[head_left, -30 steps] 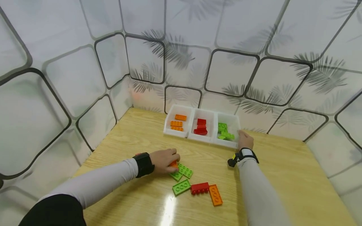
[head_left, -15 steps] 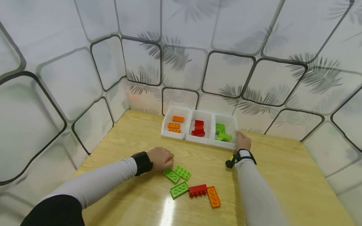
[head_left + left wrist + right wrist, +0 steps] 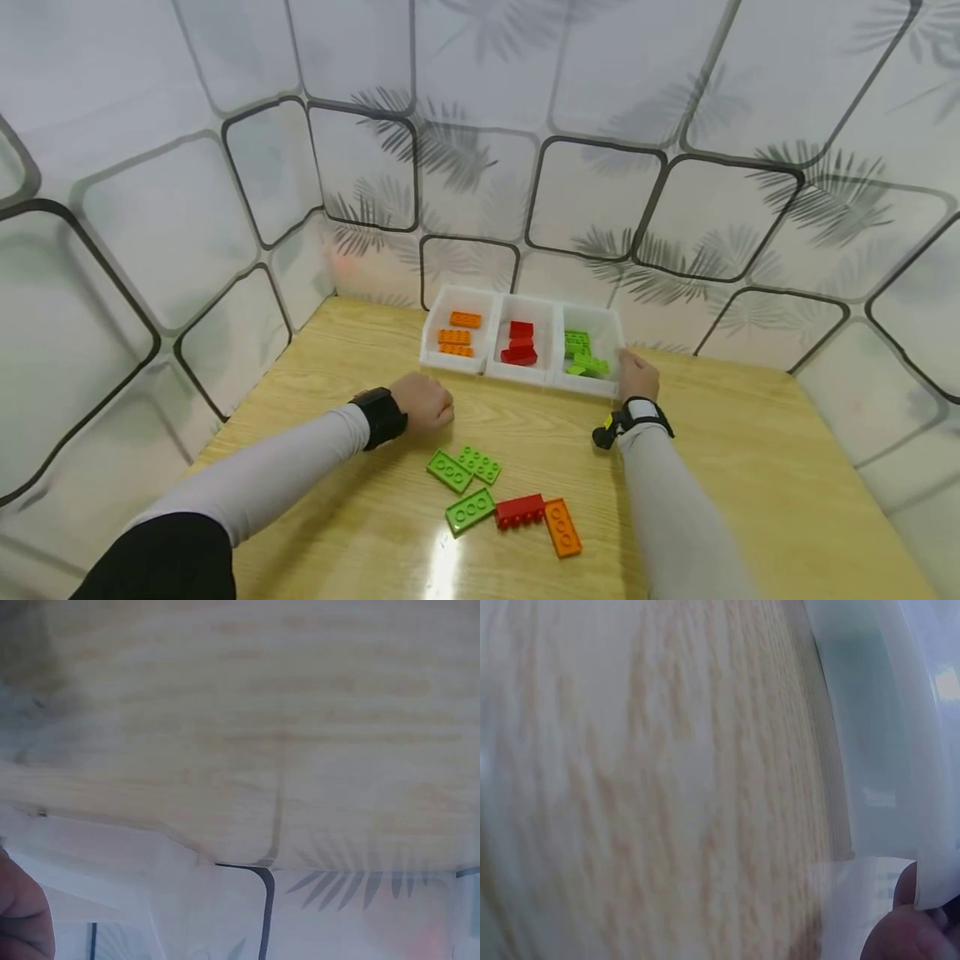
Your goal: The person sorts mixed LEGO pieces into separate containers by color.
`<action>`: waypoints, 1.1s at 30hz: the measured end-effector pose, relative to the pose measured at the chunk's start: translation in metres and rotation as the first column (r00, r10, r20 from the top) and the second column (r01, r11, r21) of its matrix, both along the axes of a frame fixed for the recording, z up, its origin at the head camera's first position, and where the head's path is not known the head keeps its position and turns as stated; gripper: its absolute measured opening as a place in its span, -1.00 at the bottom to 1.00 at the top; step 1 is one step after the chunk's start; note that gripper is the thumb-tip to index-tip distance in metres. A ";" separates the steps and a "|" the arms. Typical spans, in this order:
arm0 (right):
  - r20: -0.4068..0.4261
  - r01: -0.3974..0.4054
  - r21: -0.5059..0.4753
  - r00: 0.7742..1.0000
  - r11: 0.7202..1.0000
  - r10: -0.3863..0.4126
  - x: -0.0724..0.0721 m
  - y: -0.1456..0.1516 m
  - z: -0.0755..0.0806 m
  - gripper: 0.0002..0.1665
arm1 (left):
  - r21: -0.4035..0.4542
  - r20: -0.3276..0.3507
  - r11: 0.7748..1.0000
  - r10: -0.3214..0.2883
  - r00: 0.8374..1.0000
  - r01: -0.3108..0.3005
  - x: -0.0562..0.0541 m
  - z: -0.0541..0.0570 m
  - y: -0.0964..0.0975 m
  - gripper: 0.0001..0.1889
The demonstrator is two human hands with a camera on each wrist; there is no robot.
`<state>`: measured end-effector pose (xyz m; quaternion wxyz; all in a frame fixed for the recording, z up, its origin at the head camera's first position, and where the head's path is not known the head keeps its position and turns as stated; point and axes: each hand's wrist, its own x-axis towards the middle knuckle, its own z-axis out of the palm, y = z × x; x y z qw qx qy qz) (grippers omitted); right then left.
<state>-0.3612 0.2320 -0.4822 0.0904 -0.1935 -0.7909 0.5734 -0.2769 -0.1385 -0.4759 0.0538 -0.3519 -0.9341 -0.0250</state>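
Note:
My left hand (image 3: pixel 426 402) hovers in front of the left part of a white three-compartment tray (image 3: pixel 517 375), its fingers curled around an orange toy brick that the hand now hides. At the tray's right end, my right hand (image 3: pixel 637 375) grips the rim; the right wrist view shows fingertips (image 3: pixel 907 934) pinching the white wall (image 3: pixel 881 750). Orange bricks (image 3: pixel 454 337) lie in the left compartment, red bricks (image 3: pixel 519 354) in the middle one, and green bricks (image 3: pixel 588 364) in the right one.
Nearer on the wooden table lie three green bricks (image 3: pixel 470 511), two of them touching, plus a red brick (image 3: pixel 520 511) against an orange brick (image 3: pixel 562 528). A patterned white curtain (image 3: pixel 480 183) stands right behind the tray and along the left side.
My left hand has picked the orange brick off the green bricks and carried it away from them, toward the tray. The right hand keeps its hold on the tray. The head view has shifted slightly.

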 end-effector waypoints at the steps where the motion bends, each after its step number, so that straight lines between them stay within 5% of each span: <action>1: -0.001 -0.002 -0.004 1.000 1.000 0.002 0.001 0.000 0.001 -0.37 | -0.008 0.002 1.000 0.012 1.000 -0.012 -0.003 0.002 0.001 -0.61; 5: -0.010 0.010 -0.014 1.000 1.000 -0.010 0.004 -0.002 0.004 -0.40 | -0.035 0.002 0.997 0.071 0.997 -0.071 -0.020 0.008 0.005 -0.58; 9: -0.017 0.028 -0.023 0.999 0.999 -0.028 0.002 -0.002 0.002 -0.41 | -0.052 -0.073 0.992 0.110 0.991 -0.114 -0.040 0.015 0.011 -0.58; 13: -0.023 0.028 -0.025 0.999 0.999 -0.029 -0.001 0.001 -0.002 -0.42 | -0.043 -0.198 0.983 0.169 0.965 -0.181 -0.062 0.025 0.017 -0.63; 17: -0.029 0.028 -0.031 0.999 0.999 -0.029 0.000 -0.001 -0.001 -0.43 | 0.017 -0.231 0.971 0.234 0.944 -0.237 -0.082 0.032 0.023 -0.78; 22: -0.042 0.023 -0.055 0.999 0.998 -0.026 0.003 -0.004 0.001 -0.43 | -0.002 -0.150 0.954 0.296 0.943 -0.300 -0.103 0.031 0.031 -0.80; 28: -0.027 0.032 -0.061 0.999 0.998 -0.033 0.002 -0.004 -0.002 -0.44 | -0.037 0.023 0.920 0.391 0.920 -0.390 -0.128 0.012 0.035 -0.72; 33: -0.039 0.042 -0.050 0.998 0.998 -0.044 0.000 -0.002 -0.003 -0.42 | -0.036 0.068 0.912 0.411 0.909 -0.409 -0.141 0.004 0.037 -0.64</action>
